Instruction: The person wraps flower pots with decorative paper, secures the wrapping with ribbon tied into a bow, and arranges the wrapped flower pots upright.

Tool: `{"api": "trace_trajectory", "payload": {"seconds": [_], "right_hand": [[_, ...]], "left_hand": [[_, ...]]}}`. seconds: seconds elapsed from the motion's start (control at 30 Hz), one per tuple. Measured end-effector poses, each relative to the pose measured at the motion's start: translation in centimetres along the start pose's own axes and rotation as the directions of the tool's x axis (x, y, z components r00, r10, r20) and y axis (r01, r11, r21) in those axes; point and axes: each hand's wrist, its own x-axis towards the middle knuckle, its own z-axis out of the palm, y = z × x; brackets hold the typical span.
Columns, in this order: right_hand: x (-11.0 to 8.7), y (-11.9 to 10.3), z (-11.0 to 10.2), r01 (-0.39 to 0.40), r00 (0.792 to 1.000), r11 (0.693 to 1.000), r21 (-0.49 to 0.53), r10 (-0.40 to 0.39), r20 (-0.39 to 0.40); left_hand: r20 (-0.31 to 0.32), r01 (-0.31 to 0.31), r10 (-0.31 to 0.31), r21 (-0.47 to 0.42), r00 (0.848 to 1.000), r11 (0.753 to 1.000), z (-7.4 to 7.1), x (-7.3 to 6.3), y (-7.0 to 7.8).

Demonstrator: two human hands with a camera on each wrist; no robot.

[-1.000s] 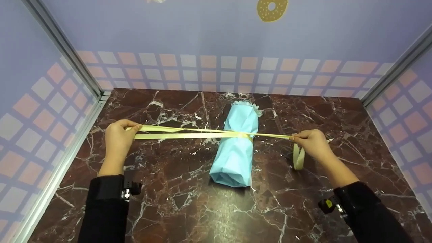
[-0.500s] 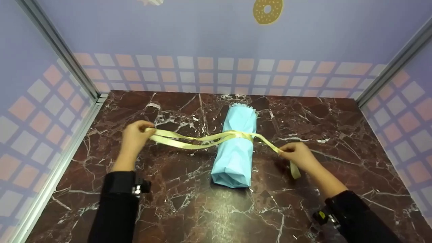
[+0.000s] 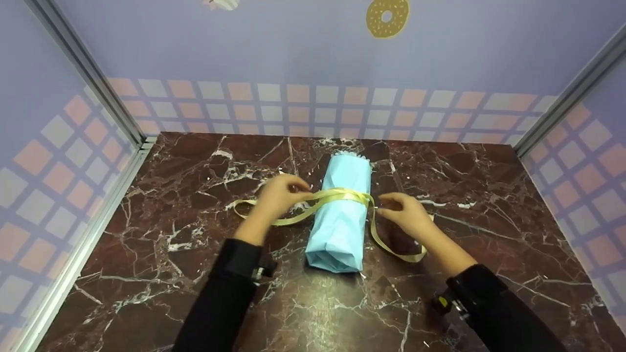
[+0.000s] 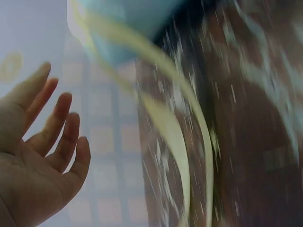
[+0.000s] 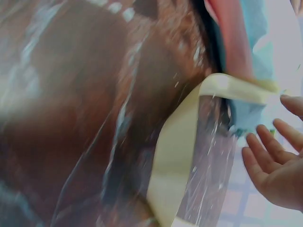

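Note:
A light blue paper-wrapped bundle (image 3: 337, 234) lies lengthwise on the table, a lacy edge at its far end. Yellow ribbon (image 3: 347, 195) circles its middle, with loose lengths trailing onto the table on both sides. Left of the bundle, my left hand (image 3: 281, 195) is close to the ribbon; the left wrist view shows its fingers (image 4: 57, 123) relaxed and holding nothing, the ribbon apart from them. My right hand (image 3: 408, 215) is just right of the bundle. In the right wrist view its fingers (image 5: 272, 151) are spread loosely beside the ribbon (image 5: 175, 151), gripping nothing.
The dark red marbled tabletop (image 3: 146, 234) extends around the bundle. A purple back wall (image 3: 293, 58) with a checked band and side panels enclose the table, and a metal rail (image 3: 93, 239) runs along the left edge.
The ribbon was stretched taut between my hands, then slackened. Both hands have let go of it and moved inward to the bundle, the left hand farther; the ribbon ends now lie loose.

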Motion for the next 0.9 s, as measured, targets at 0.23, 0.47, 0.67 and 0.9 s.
{"api": "trace_trajectory", "payload": {"seconds": [0.23, 0.47, 0.67, 0.9], "right_hand": [[0.9, -2.1, 1.6, 0.075, 0.993, 0.995, 0.062, -0.069, -0.091], [1.5, -2.7, 3.2, 0.114, 0.977, 0.988, 0.108, -0.092, -0.191], [1.6, -2.6, 3.7, 0.150, 0.955, 0.983, 0.110, -0.115, -0.273], [1.5, -2.6, 4.0, 0.146, 0.950, 0.983, 0.107, -0.110, -0.292]], "left_hand": [[0.102, -0.085, 0.080, 0.038, 0.992, 0.996, 3.3, 0.4, 2.8], [0.080, -0.087, 0.083, 0.038, 0.993, 0.996, 4.2, 0.6, 2.8], [0.081, -0.102, 0.097, 0.052, 0.992, 0.993, 4.0, 0.5, 2.8], [0.082, -0.085, 0.083, 0.021, 0.993, 0.996, 4.3, 0.5, 2.5]]}}
